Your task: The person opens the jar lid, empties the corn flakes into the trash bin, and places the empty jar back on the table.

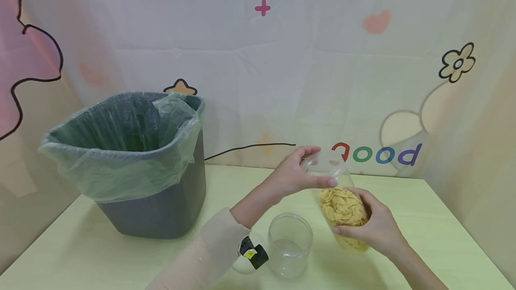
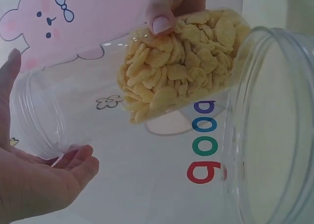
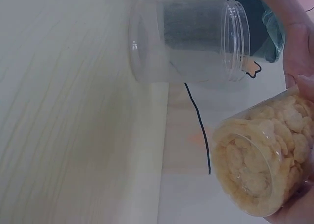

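Observation:
A clear plastic jar partly filled with corn flakes (image 1: 342,209) is held tilted above the table, its mouth end up and toward the left. My left hand (image 1: 296,173) grips this upper end, thumb on the near side and fingers on the far side. Around the lower body, over the flakes, my right hand (image 1: 376,223) has its thumb and fingers wrapped. Whether a lid sits on the mouth is hard to tell. An empty clear jar (image 1: 290,256) stands upright and uncapped on the table below; its threaded rim shows in the right wrist view.
A grey bin (image 1: 161,214) lined with a translucent green bag (image 1: 133,173) stands at the left. A round clear lid-like piece (image 1: 242,265) lies beside the empty jar, partly behind a small black piece (image 1: 254,252). A printed curtain (image 1: 262,84) hangs behind the table.

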A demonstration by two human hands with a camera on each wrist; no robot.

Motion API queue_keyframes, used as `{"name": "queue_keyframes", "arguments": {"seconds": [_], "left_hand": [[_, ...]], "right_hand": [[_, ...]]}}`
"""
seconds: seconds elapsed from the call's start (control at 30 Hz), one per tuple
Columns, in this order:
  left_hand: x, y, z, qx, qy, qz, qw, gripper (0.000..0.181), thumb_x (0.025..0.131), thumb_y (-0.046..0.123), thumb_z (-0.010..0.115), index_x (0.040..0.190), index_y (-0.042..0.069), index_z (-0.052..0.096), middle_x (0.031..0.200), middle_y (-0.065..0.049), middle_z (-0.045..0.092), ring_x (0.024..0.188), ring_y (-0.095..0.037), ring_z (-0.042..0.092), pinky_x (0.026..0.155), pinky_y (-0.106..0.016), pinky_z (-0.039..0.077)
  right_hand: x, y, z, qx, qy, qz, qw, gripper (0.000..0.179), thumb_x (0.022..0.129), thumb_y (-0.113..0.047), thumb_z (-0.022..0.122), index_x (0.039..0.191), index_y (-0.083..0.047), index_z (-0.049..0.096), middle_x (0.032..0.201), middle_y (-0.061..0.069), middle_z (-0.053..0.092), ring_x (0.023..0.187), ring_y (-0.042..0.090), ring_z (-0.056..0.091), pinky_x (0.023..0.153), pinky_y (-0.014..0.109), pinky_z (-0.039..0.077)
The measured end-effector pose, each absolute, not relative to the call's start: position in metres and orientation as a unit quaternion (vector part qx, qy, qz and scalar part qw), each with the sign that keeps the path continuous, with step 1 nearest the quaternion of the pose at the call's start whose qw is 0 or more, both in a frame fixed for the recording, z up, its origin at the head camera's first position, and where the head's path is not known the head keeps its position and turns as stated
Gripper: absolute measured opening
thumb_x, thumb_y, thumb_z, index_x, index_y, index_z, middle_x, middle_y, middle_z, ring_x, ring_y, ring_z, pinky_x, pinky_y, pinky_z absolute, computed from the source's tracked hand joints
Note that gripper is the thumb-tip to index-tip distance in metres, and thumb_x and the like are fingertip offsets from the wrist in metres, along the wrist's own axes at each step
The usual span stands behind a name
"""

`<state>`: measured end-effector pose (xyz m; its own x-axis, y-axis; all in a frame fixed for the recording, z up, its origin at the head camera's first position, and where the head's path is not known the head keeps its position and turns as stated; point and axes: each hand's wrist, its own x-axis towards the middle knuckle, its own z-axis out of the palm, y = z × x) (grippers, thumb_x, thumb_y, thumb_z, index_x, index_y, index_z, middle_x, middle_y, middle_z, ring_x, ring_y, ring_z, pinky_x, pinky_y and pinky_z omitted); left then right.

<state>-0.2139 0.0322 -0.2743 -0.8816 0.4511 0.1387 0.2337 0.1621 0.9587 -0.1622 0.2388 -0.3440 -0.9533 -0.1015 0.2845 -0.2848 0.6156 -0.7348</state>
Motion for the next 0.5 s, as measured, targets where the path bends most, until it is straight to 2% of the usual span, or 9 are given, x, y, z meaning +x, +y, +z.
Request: {"name": "queue_keyframes", "arguments": {"seconds": [0.23,0.37,0.5], "left_hand": [[-0.218,0.024,-0.273,0.311,0.726,0.604,0.103,0.084,0.07,0.01,0.077,0.14,0.016,0.031,0.138,0.009,0.038,0.121,-0.006,0.038,0.095,-0.023,0.035],[-0.221,0.019,-0.273,0.354,0.702,0.609,0.109,0.082,0.072,0.003,0.074,0.141,0.012,0.03,0.142,0.003,0.036,0.126,-0.005,0.034,0.097,-0.023,0.034],[-0.222,0.015,-0.272,0.374,0.685,0.613,0.122,0.081,0.072,-0.001,0.071,0.141,0.01,0.03,0.142,0.002,0.035,0.125,-0.006,0.035,0.095,-0.023,0.037]], "right_hand": [[-0.162,0.239,-0.341,0.127,-0.882,0.44,0.109,0.081,0.058,-0.017,0.086,0.126,-0.007,0.045,0.108,0.011,0.056,0.087,0.01,0.054,0.072,0.024,0.047],[-0.161,0.238,-0.341,0.128,-0.878,0.45,0.099,0.08,0.058,-0.016,0.086,0.126,-0.006,0.046,0.108,0.011,0.056,0.086,0.008,0.054,0.072,0.024,0.047],[-0.16,0.238,-0.342,0.132,-0.874,0.46,0.091,0.079,0.057,-0.014,0.086,0.125,-0.006,0.046,0.107,0.011,0.056,0.086,0.009,0.056,0.072,0.025,0.048]]}}
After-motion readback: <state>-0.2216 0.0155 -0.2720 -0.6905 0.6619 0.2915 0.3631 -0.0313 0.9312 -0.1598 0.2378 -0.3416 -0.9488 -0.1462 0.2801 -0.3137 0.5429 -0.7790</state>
